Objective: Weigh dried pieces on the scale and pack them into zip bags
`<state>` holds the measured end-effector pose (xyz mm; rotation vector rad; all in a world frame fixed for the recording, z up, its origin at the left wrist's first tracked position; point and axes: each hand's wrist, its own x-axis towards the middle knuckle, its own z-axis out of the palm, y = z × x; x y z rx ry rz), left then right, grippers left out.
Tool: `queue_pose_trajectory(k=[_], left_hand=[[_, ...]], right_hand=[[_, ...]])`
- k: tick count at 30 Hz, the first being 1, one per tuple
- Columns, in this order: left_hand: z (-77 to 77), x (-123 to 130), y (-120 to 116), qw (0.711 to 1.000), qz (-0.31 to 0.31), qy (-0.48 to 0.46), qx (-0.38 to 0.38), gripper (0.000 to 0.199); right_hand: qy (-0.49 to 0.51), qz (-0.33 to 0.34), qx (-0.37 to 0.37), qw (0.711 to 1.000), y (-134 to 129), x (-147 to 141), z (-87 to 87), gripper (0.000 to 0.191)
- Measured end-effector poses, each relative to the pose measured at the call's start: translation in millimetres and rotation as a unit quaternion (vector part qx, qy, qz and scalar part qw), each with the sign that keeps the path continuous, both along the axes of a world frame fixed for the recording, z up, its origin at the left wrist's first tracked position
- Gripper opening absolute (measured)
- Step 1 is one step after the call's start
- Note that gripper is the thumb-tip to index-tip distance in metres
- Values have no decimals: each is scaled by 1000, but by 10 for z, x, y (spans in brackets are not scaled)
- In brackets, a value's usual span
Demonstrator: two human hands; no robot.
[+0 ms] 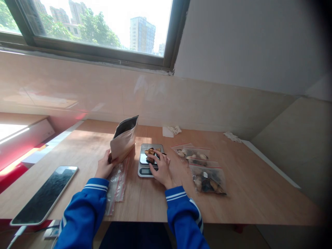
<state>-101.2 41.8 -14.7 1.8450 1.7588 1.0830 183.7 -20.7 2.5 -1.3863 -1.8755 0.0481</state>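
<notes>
My left hand (104,165) is closed around the lower side of a brown stand-up pouch (123,144), its dark mouth gaping at the top. To its right on the table is a small kitchen scale (142,159) with a grey display. Several brown dried pieces, which look like dried mushrooms (149,152), lie on the scale's plate. My right hand (162,168) reaches over the plate with fingers apart, fingertips at the pieces, partly covering them. Flat clear zip bags (118,185) lie below my left hand, partly under the wrist and pouch.
Filled zip bags (209,181) with dark and pale dried pieces lie right of the scale, others (194,154) behind them. A phone (44,195) on a charging cable is at the left. Crumpled tissues (171,131) lie near the wall, under a window (103,27).
</notes>
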Motion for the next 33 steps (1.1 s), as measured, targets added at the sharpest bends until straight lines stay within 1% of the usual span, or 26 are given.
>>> queue_pose_trajectory(k=[3, 6, 8, 10, 13, 15, 17, 20, 22, 25, 27, 29, 31, 33], left_hand=[[10, 6, -3, 1000, 1, -2, -2, 66], [19, 13, -8, 1000, 1, -4, -3, 65], [23, 17, -10, 1000, -3, -7, -1, 65], [25, 19, -12, 1000, -6, -7, 4, 65], [31, 17, -16, 1000, -18, -4, 11, 66], [41, 16, -23, 1000, -27, -1, 13, 66], [57, 20, -36, 999, -38, 5, 17, 64], [99, 40, -68, 997, -61, 10, 40, 60], [136, 60, -92, 996, -70, 7, 49, 58], [185, 90, -124, 996, -74, 1, 55, 57], [201, 107, -138, 994, -83, -10, 66, 56], [201, 123, -144, 992, -95, -26, 78, 54], [191, 137, -144, 991, -96, -41, 81, 52], [175, 147, -139, 991, -94, -51, 81, 50]], right_hand=[[-12, -15, 7, 1000, 1, 14, -19, 32], [-13, -40, 24, 999, 31, 29, -51, 36], [8, -57, 42, 997, 57, 44, -55, 37], [54, -70, 67, 994, 68, 58, -17, 34], [146, -51, 111, 982, 23, 52, 158, 30], [188, -15, 131, 973, -47, 12, 351, 30], [196, 27, 137, 971, -122, -54, 575, 30], [155, 92, 114, 977, -190, -154, 886, 31], [110, 124, 97, 981, -195, -188, 1041, 31], [50, 130, 91, 986, -182, -169, 1197, 29], [13, 138, 74, 988, -171, -135, 1262, 24], [-20, 166, 35, 985, -146, -114, 1292, 20], [-45, 201, -11, 979, -89, -130, 1274, 21], [-53, 211, -41, 975, 2, -193, 1210, 21]])
